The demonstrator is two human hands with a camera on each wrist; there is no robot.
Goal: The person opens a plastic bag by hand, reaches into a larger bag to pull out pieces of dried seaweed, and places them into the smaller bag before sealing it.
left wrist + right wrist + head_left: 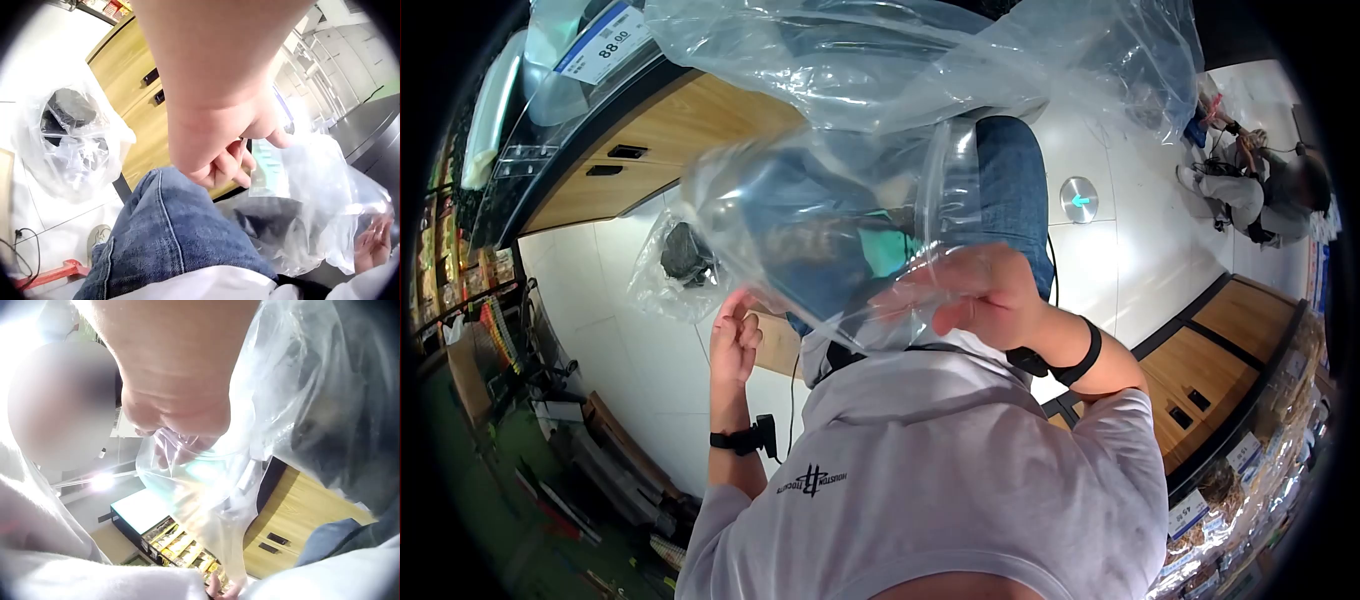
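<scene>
A clear plastic bag (800, 220) with a green patch (887, 250) is stretched between the two hands over the lap. At its lower left edge, the left hand (737, 335) pinches the plastic, its other fingers curled; the left wrist view shows this hand (219, 144) beside the green patch (267, 167). On the opposite side, the right hand (975, 290) grips the bag's edge, its longer fingers seen through the film. Plastic bunches at the right hand (178, 419) in the right wrist view. Part of its grip is hidden by glare and the wrist.
A larger clear plastic sheet or bag (880, 60) spreads beyond the knees. On the floor at left lies a clear bag with a dark item (685, 252). Wooden cabinets (670, 120) stand at left and right. Another person (1260, 185) crouches at far right.
</scene>
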